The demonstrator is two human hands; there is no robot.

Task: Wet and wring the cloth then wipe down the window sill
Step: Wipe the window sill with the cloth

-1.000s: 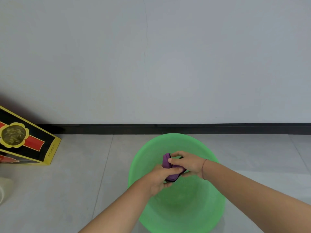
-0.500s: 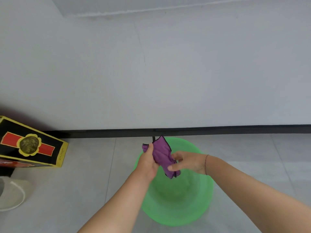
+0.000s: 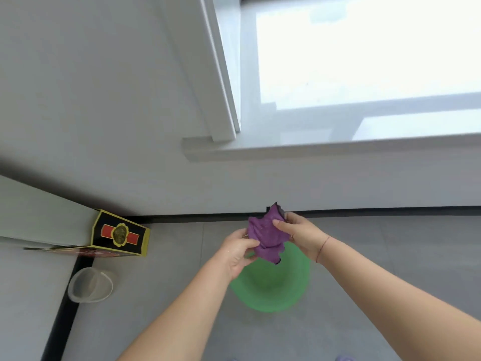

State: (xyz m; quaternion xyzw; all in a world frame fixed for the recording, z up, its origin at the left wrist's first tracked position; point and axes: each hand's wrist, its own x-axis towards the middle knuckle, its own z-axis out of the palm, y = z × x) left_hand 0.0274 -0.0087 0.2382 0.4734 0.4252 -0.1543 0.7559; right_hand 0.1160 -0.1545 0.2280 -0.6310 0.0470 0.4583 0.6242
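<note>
Occluded and cropped regions in the head view.

The green basin (image 3: 276,290) is partly covered by both hands and the purple cloth (image 3: 265,237); any water inside cannot be made out. The window sill (image 3: 325,149) runs off the right edge. Print on the black and yellow box (image 3: 121,234) is too small to read.

Both bare forearms reached up from the bottom edge and met just right of the frame's centre. The left hand (image 3: 238,252) was curled, thumb and fingers pinched closed on the cloth (image 3: 265,237). The right hand (image 3: 299,234), a thin band at its wrist, gripped the same cloth from the other side.
</note>
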